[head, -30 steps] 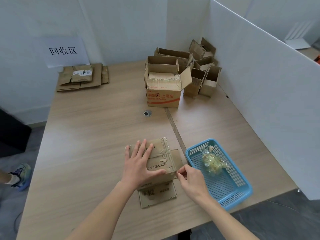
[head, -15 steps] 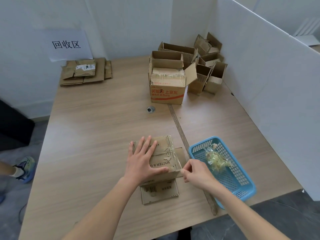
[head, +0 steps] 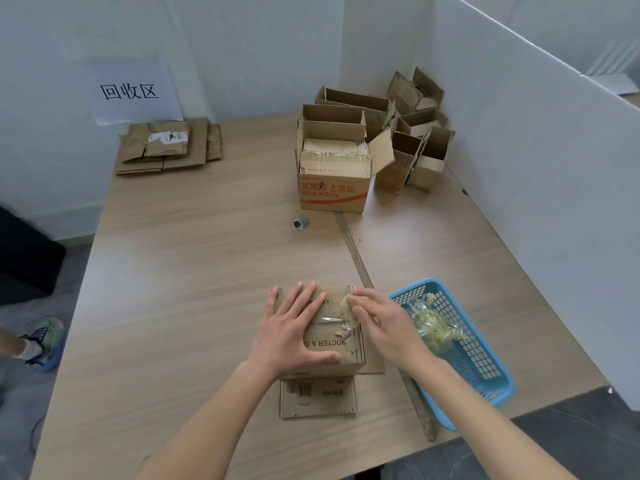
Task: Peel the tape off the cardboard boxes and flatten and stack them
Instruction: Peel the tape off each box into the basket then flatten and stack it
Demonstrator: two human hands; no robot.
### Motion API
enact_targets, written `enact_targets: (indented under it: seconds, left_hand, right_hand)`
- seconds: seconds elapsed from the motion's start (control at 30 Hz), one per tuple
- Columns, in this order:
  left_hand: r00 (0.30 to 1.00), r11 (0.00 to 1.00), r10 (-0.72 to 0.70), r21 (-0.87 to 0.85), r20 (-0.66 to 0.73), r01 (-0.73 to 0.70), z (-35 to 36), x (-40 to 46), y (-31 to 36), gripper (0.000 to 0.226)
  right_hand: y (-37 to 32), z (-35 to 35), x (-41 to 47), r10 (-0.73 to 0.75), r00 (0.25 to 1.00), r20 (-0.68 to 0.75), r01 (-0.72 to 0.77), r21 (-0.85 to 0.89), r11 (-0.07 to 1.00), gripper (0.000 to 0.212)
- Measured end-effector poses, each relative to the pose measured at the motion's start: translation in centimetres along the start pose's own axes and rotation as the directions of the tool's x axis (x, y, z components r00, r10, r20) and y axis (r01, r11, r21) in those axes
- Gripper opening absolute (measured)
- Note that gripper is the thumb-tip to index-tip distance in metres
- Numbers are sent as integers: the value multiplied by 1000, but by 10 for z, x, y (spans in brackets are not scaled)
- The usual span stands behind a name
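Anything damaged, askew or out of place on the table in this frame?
Only wear that fits the job. The box under the left hand has torn, scuffed paper beside its tape, which the right hand picks at. The unflattened boxes at the back lean untidily.

Small box [head: 332, 327]: plain brown cardboard, dark printed lettering, shiny clear tape [head: 334, 319] across top; a black barcode on its near flap.
Large box [head: 332, 183]: brown, with red-orange characters and a red-orange stripe along the front.
Flattened stack [head: 166, 147]: brown; white label with black print on top.
Basket [head: 485, 372]: bright blue grid mesh, holding a yellowish-clear tape wad [head: 433, 323].
Table [head: 194, 265]: pale wood grain.
Sign [head: 131, 91]: white sheet, black characters.
Partition [head: 540, 168]: white.
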State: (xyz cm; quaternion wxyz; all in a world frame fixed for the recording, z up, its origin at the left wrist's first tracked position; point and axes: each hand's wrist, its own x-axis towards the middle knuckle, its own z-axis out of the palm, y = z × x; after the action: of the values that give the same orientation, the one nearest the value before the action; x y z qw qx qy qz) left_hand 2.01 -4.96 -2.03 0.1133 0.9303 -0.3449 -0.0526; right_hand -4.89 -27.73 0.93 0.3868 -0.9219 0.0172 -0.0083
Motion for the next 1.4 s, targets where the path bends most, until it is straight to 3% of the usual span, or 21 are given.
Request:
enact_targets:
  seconds: [0.1, 0.23, 0.33, 0.47, 0.63, 0.7, 0.8, 0.9, 0.93, 1.0, 1.07, 1.17, 1.27, 1.4]
  left_hand:
    - [1000, 1000, 9, -18, -18, -9, 0, -1, 0, 121]
    - [1000, 1000, 15, -1, 15, -15, -1, -1, 2, 121]
    - [999, 1000, 8, 20, 45, -8, -3, 1, 1, 124]
    - [999, 1000, 20, 8, 45, -20, -5, 2, 3, 133]
    - [997, 990, 47, -131, -68, -56, -5, 1, -2, 138]
    - [980, 992, 66, -92, -187, -84, -9, 3, -10, 123]
    - [910, 992, 125, 80, -396, -101, -21, 9, -25, 71]
    - [922, 1000, 7, -1, -388, -9, -24, 2, -10, 31]
    - [938, 994, -97, -70, -332, 79, -20, -4, 0, 34]
    - [943, 950, -300, -139, -141, 281, -6, -15, 17, 70]
    - [925, 915, -377, -171, -39, 365, 6, -23, 27, 93]
    - [924, 895, -380, -264, -30, 360, 10, -26, 29, 104]
    - [939, 894, -342, -323, -44, 311, 7, -25, 28, 103]
    - [935, 884, -352, -345, -45, 316, 4, -22, 26, 100]
  right_hand:
    - [16, -1, -13, -35, 989, 145, 38, -17, 999, 47]
    - [16, -1, 9, -96, 994, 52, 96, 1, 995, 8]
    - [14, -3, 29, -154, 975, 162, 169, -84, 982, 9]
    - [-2, -7, 59, -105, 994, 36, 108, -121, 987, 12]
    - [-18, -9, 83, -30, 999, 41, 34, -115, 993, 16]
    - [-16, -11, 71, -48, 998, 33, 52, -124, 991, 19]
    - [-6, -11, 44, -11, 999, -32, 7, -149, 989, 18]
    - [-5, -2, 21, 94, 982, -162, -115, -128, 985, 15]
    - [-9, 3, 16, 100, 974, -203, -125, -115, 985, 14]
    - [-20, 13, 8, 55, 973, -222, -86, -132, 987, 13]
    - [-27, 18, 0, 3, 982, -190, -39, -184, 982, 18]
    - [-27, 7, -7, -46, 996, -81, 23, -268, 963, 22]
    - [-23, -14, 1, -66, 991, 119, 102, -330, 939, 18]
    - [-29, -20, 22, 33, 993, 114, -2, -268, 963, 17]
